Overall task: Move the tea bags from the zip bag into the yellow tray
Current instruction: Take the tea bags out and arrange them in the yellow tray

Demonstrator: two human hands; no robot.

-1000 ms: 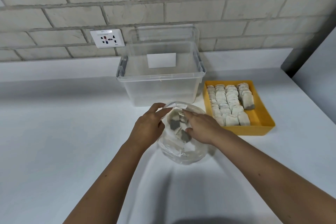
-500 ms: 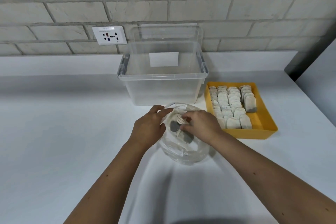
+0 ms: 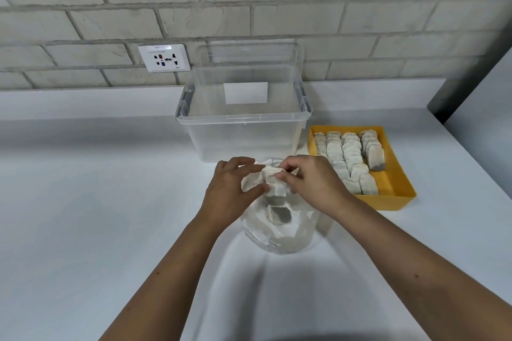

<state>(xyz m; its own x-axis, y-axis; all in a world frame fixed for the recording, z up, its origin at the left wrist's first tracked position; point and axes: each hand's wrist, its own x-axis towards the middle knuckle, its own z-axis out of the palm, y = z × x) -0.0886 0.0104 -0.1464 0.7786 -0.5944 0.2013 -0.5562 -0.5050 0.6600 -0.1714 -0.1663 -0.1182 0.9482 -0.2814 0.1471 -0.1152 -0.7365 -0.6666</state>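
Observation:
A clear zip bag (image 3: 279, 232) lies on the white counter in front of me, with one tea bag (image 3: 279, 214) still inside it. My left hand (image 3: 230, 191) grips the bag's open mouth on its left side. My right hand (image 3: 313, 183) pinches a tea bag (image 3: 274, 184) by its top, lifted just above the bag's mouth. To the right stands the yellow tray (image 3: 399, 188), with several tea bags (image 3: 346, 158) lined up in rows on its left and middle part.
A large clear plastic bin (image 3: 243, 130) stands behind the zip bag, against the brick wall. A wall socket (image 3: 164, 57) is at its upper left. A grey panel (image 3: 482, 97) rises at the counter's right edge.
My right hand has drawn a tea bag up out of the zip bag. My left hand keeps its hold on the bag's mouth.

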